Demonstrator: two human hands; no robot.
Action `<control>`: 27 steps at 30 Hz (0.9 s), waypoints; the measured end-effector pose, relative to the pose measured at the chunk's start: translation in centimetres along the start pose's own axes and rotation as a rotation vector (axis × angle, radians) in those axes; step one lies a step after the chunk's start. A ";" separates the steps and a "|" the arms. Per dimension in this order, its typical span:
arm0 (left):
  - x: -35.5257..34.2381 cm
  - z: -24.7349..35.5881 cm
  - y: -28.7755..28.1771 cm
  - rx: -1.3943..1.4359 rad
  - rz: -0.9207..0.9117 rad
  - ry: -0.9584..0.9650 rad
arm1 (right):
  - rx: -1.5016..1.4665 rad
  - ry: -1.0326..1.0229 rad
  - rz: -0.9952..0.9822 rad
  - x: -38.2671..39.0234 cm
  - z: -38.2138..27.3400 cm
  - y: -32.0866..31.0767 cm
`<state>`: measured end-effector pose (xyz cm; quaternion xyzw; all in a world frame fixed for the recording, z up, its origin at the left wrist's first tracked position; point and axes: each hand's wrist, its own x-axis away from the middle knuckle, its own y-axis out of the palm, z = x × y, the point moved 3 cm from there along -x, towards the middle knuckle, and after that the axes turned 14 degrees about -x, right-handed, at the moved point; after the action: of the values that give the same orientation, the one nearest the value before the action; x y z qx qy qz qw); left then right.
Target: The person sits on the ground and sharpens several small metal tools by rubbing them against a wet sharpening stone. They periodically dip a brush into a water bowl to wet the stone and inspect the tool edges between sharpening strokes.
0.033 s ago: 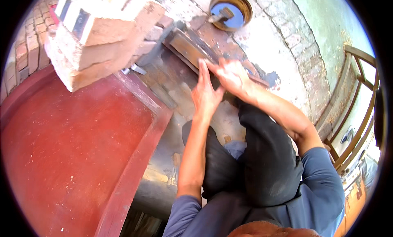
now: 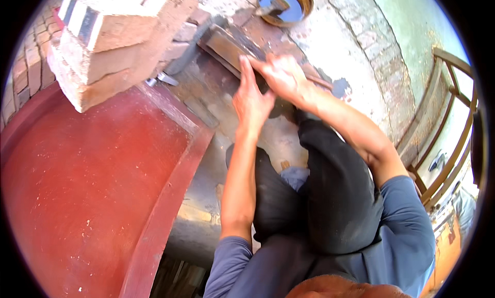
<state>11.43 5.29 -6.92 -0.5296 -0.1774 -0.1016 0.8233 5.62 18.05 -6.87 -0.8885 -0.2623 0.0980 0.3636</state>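
Observation:
A long narrow brown block [image 2: 227,49], which looks like a sharpening stone on a wooden base, lies slantwise on the ground in front of me. My left hand [image 2: 251,94] reaches its near side, fingers pressed together and pointing away, thumb toward the other hand. My right hand [image 2: 283,77] is curled over the block, its forefinger stretched to meet the left fingertips. Whatever is pinched beneath the fingers is hidden. The reddish end of a wooden strip [image 2: 320,82] sticks out past my right hand.
Beyond the block stands a round bowl [image 2: 308,13] of liquid with a brush [image 2: 278,5] in it. A red panel [image 2: 103,184] fills the left, below stacked bricks [image 2: 111,66]. A wooden chair-like frame [image 2: 448,169] stands at the right by a wall.
Both hands have slid a little away from me along the block, still together. The whole view has shifted slightly as well.

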 end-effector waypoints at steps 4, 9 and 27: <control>-1.1 0.4 -0.6 -0.052 -0.037 -0.021 | -0.017 -0.042 0.021 -0.3 1.4 0.7; 0.0 0.4 0.2 -0.003 0.038 0.015 | -0.009 -0.080 0.081 0.4 0.8 0.1; 1.8 0.3 0.4 -0.023 -0.072 -0.025 | 0.095 -0.062 -0.044 0.6 0.0 -0.2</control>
<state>13.13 5.75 -6.46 -0.5334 -0.2055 -0.1266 0.8107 6.04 18.46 -6.71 -0.8606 -0.2882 0.1299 0.3992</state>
